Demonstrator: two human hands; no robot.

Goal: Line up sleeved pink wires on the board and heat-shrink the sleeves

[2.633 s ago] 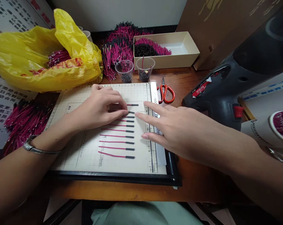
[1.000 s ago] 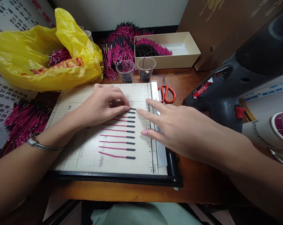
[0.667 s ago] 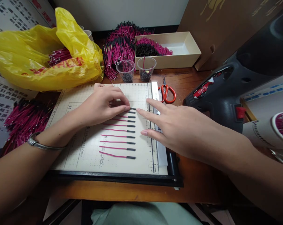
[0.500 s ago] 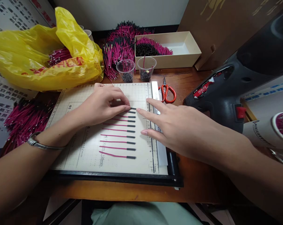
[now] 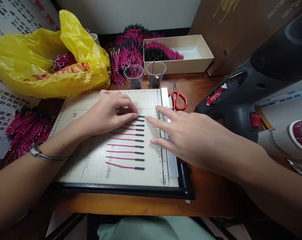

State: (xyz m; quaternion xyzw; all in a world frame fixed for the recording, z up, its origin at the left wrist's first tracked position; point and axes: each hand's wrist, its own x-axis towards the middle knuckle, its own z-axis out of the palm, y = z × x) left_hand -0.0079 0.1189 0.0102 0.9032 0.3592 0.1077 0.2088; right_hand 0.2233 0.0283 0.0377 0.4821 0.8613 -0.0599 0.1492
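Several thin magenta wires [image 5: 122, 152], each with a black sleeve on its right end, lie in a column on a paper cutter's cream gridded board [image 5: 86, 166]. At the far end of the column, my left hand [image 5: 113, 110] is pinched on a wire whose black sleeve [image 5: 141, 116] sticks out past the thumb and fingertip; the hand covers the rest of that wire. Just right of this sleeve is my right hand [image 5: 175, 130], its fingers spread and holding nothing. It rests over the cutter's clear-and-white edge strip [image 5: 173, 168].
Red-handled scissors [image 5: 179, 101] lie beyond the right hand. A heat gun [image 5: 230, 96] stands at right, beside a paper cup [image 5: 278, 143] of wires. Behind the board are two plastic cups [image 5: 134, 75], a cream box [image 5: 198, 63], wire heaps [image 5: 127, 50] and a yellow bag [image 5: 73, 78].
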